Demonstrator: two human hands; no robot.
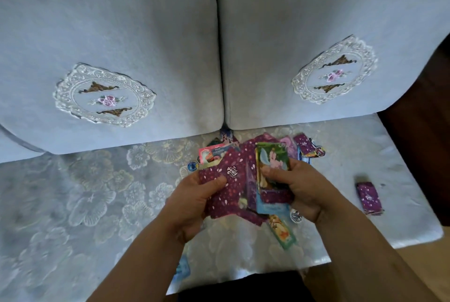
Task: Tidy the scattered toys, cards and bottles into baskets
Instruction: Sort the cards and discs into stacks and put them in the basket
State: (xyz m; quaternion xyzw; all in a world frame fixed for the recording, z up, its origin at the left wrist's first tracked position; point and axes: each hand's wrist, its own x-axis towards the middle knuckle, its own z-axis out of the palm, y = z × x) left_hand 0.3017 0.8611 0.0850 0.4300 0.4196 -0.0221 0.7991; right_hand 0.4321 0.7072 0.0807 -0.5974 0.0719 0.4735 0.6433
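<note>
Being gathered above a pale, flower-patterned sofa seat (97, 192) is a scatter of trading cards. A fan of purple-backed cards (229, 180) is being pinched by the left hand (194, 201), with the thumb curled over the top face. A small stack of picture-side cards (271, 162) is being gripped by the right hand (302, 192), which is wrapped round its long edges. More loose cards (216, 154) are lying on the seat just behind the hands, by the crease under the back cushions (121, 33). A single card (282, 231) is lying near the right wrist, and a purple pack (369, 198) is lying well apart to the right. No basket is showing. The cards are being judged light, thin, bendable and slick, so likely to slide off one another. They are probably best squared into a block and held by the long edges, with flat ones lifted at a corner.
</note>
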